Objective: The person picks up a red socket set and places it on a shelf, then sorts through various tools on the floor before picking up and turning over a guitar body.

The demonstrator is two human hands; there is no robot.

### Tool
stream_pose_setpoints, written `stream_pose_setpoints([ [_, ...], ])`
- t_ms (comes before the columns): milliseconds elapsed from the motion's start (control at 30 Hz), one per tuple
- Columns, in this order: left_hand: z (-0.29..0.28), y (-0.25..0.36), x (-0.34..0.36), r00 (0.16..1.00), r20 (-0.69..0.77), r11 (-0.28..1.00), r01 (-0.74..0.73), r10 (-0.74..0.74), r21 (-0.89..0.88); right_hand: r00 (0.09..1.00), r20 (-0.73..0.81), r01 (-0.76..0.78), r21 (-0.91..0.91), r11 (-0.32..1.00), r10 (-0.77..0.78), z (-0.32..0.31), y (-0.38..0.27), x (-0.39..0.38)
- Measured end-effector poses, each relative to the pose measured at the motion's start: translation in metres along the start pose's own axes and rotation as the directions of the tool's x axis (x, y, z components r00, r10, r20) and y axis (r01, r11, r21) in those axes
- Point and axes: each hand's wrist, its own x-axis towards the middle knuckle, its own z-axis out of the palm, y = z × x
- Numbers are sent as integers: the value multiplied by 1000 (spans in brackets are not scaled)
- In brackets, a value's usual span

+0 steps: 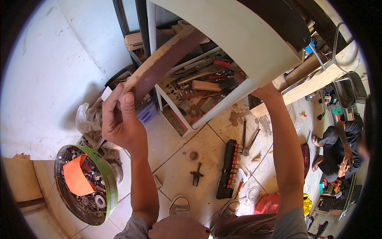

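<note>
My left hand (121, 119) grips the lower end of a slanting board (161, 59) with a maroon face and a pale, worn wooden edge. My right hand (264, 91) reaches up at the cream curved panel (258, 36), its fingers mostly hidden behind that panel and the white tube (223, 105). Whether it holds anything I cannot make out. Below the board and panel, a white-framed box (181, 121) is crowded with tools, wooden pieces and red-handled pliers (223, 63).
A socket set (227, 171), long tools (245, 143) and a puller (195, 174) lie on the tiles. A green tub (109, 187) of hardware stands left, beside plastic bags (89, 119). A long timber (312, 85) runs at the right, where another person (336, 151) sits.
</note>
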Motion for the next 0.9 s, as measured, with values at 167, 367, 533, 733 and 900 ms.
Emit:
stream_pose_setpoints([
  [167,-9,2,5,999,-42,997,-21,24,81,975,21,223,-61,973,-222,25,-62,33],
  [367,-9,9,4,998,-60,999,-25,27,44,966,159,222,-114,968,-203,51,-61,40],
  [533,-13,10,7,998,-50,1000,-24,24,0,955,199,243,-93,966,-221,62,-41,34],
  [733,-15,5,5,999,-42,999,-34,33,-25,956,195,225,-19,974,-217,59,-50,13],
  [900,-10,7,4,996,4,996,-84,84,-1,960,78,277,-112,954,-270,53,-51,3],
])
